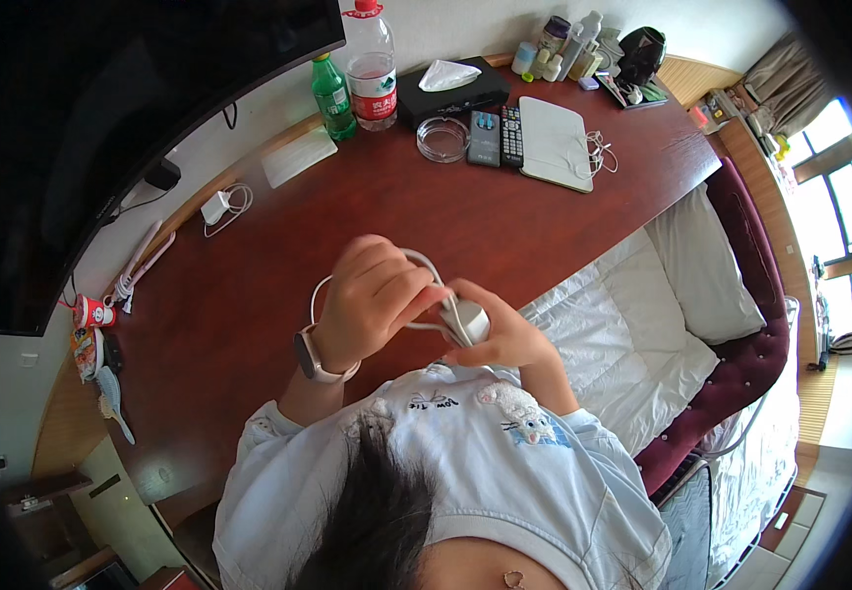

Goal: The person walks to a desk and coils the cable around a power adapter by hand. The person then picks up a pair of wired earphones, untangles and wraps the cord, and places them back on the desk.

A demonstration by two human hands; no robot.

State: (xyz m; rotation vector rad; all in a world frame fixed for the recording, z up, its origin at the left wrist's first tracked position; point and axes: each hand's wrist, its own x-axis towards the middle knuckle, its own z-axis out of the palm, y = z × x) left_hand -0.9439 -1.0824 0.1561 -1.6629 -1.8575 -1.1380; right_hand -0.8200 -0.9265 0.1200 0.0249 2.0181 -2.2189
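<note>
Close in front of my chest, my right hand [512,332] grips a small white charger block [468,321] with its thumb and fingers. A white cable [429,260] runs around the block and bends into loops on both sides of my left hand [372,297]. The fingers of that hand are curled, with the cable passing at the thumb and fingertips. A watch with a light strap [332,370] is on my left wrist. Both hands are held above the near part of the dark red wooden desk [239,324].
Along the wall stand a green bottle [332,98], a large clear bottle [375,88] and a black tissue box [453,90]. Near them lie a glass ashtray [442,140], a remote [512,136] and a silver laptop [556,143]. Another white charger [215,206] rests at the left; a bed [613,324] adjoins the right.
</note>
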